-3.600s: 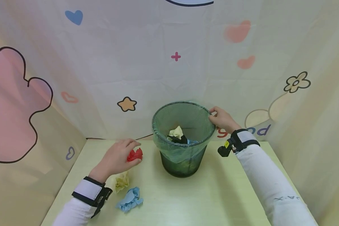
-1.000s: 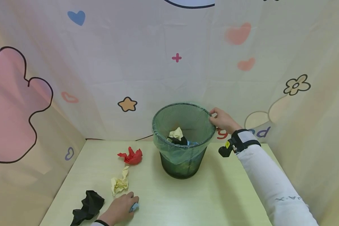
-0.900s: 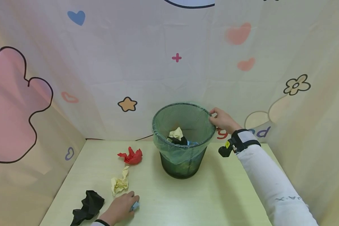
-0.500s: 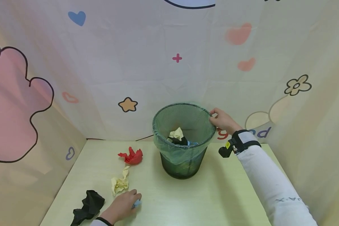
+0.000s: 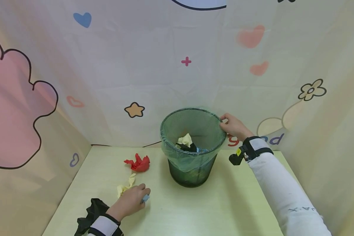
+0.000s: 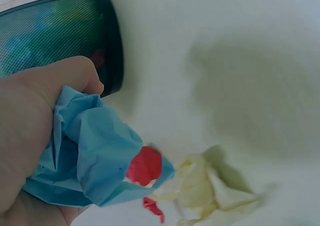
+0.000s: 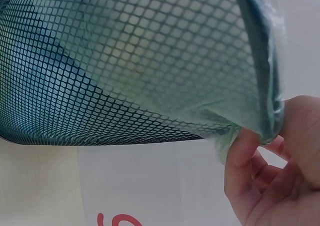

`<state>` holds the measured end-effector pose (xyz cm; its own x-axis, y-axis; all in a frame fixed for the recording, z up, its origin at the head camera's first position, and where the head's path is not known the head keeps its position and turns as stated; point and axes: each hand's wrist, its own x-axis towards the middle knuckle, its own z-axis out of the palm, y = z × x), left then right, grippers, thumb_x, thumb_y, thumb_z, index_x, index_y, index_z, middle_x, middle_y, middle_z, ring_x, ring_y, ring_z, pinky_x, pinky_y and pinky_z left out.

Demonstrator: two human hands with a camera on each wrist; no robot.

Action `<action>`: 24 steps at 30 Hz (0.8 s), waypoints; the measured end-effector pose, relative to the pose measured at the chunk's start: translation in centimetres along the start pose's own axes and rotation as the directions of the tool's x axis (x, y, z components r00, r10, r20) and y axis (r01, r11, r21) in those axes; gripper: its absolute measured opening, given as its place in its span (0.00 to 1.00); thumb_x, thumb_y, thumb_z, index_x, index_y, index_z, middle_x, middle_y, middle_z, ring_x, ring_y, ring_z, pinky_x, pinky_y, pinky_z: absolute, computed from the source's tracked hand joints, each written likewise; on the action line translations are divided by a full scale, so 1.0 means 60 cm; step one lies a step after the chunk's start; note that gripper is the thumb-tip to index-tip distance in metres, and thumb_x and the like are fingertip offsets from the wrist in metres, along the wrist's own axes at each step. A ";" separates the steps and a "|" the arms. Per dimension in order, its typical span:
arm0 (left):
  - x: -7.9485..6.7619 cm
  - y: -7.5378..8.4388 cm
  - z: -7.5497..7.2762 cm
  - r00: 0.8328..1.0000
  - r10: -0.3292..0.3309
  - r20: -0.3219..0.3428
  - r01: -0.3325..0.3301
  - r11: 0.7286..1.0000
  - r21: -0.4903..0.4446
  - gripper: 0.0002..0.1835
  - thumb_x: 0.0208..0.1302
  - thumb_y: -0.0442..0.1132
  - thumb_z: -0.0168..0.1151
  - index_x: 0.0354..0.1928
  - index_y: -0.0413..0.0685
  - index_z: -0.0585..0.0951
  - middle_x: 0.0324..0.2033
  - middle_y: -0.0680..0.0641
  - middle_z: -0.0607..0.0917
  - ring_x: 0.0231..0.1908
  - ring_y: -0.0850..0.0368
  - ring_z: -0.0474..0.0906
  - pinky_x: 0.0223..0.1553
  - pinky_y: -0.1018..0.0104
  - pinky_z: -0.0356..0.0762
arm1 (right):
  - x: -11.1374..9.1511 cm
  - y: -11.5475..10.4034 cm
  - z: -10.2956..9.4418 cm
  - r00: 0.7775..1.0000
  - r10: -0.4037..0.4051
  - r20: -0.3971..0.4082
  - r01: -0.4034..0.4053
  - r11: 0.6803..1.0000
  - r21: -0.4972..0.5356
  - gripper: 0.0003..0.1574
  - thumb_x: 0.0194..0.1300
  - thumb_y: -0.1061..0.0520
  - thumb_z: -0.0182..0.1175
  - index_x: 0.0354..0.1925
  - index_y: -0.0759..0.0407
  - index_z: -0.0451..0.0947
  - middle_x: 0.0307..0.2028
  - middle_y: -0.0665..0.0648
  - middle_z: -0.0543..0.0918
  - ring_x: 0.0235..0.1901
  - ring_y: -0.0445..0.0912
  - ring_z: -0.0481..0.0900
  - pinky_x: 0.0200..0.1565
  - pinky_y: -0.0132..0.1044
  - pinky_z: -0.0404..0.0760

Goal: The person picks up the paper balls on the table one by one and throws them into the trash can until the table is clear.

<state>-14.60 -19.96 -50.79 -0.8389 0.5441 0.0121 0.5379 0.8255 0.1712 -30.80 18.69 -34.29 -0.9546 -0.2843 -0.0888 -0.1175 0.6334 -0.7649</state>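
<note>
A crumpled sheet of blue paper (image 6: 95, 146) is gripped in my left hand (image 5: 130, 200), above the table at front left; in the head view only a bit of it shows past the fingers. My right hand (image 5: 236, 127) pinches the bag-lined rim of a mesh wastebasket (image 5: 191, 170) on its right side. A green plastic bag (image 7: 200, 113) is folded over that rim. Inside the basket lie crumpled cream paper (image 5: 185, 140), black paper (image 5: 187, 147) and a bit of blue. Behind my left hand, crumpled yellow paper (image 5: 121, 190) is partly covered.
Crumpled red paper (image 5: 139, 163) lies left of the basket. Crumpled black paper (image 5: 91, 213) sits at front left, partly under my left wrist. A printed curtain (image 5: 153, 65) hangs behind and beside the pale table (image 5: 194, 213).
My left hand went from near the red paper to the blue paper and took hold of it. It has since risen slightly forward with it. The right hand stays at the rim.
</note>
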 end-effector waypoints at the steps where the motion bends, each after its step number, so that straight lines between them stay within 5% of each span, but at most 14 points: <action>1: 0.003 0.000 -0.006 1.000 0.000 -0.013 0.000 1.000 0.005 0.13 0.46 0.36 0.69 0.35 0.49 0.76 0.25 0.54 0.70 0.22 0.64 0.64 0.21 0.74 0.65 | 0.001 0.001 0.000 1.000 0.001 -0.002 -0.001 1.000 -0.001 0.22 0.68 0.59 0.41 0.58 0.68 0.58 0.31 0.59 0.66 0.22 0.45 0.63 0.25 0.37 0.69; 9: 0.022 -0.005 -0.065 0.996 -0.008 -0.092 0.014 0.998 0.062 0.15 0.45 0.37 0.71 0.34 0.49 0.75 0.25 0.54 0.68 0.22 0.63 0.63 0.21 0.74 0.64 | 0.002 0.001 0.002 1.000 -0.008 -0.003 0.008 1.000 -0.002 0.22 0.68 0.58 0.42 0.57 0.68 0.59 0.31 0.59 0.67 0.22 0.45 0.64 0.26 0.39 0.70; 24: 0.055 -0.013 -0.152 0.978 0.101 -0.182 -0.078 0.988 0.129 0.14 0.45 0.36 0.71 0.34 0.49 0.76 0.28 0.52 0.73 0.25 0.60 0.70 0.25 0.69 0.73 | -0.002 -0.002 0.001 1.000 0.002 -0.012 -0.002 1.000 0.004 0.22 0.68 0.59 0.42 0.57 0.67 0.59 0.31 0.59 0.67 0.22 0.45 0.64 0.27 0.39 0.70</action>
<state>-18.53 -20.18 -41.88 -0.7811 0.5887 0.2081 0.6083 0.7927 0.0408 -30.67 18.64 -34.23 -0.9580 -0.2744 -0.0829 -0.1143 0.6312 -0.7672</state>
